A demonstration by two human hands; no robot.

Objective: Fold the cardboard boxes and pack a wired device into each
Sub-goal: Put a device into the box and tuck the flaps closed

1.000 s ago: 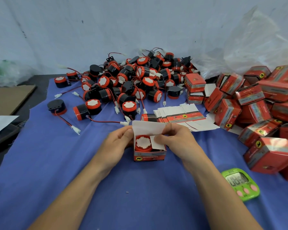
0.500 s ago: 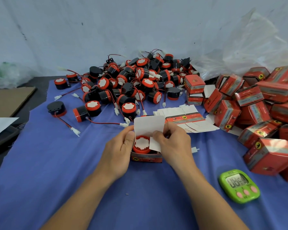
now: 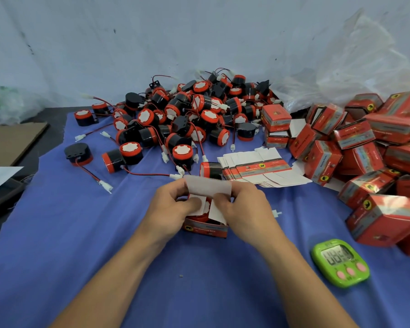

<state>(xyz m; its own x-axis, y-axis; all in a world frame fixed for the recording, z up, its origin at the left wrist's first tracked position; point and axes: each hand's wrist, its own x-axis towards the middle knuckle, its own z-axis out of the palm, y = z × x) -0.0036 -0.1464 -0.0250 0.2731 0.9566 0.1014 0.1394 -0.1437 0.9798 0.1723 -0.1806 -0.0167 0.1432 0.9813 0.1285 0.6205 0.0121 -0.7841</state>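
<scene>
Red cardboard box (image 3: pixel 205 230) held near centre, left hand (image 3: pixel 173 207) and right hand (image 3: pixel 244 209) pinching white side flaps (image 3: pixel 217 213) inward, white lid flap (image 3: pixel 208 187) upright beyond fingers.

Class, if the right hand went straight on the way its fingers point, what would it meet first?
The right hand points across the box: it meets the white flaps it holds, then probably the left hand; depth is unclear.
</scene>
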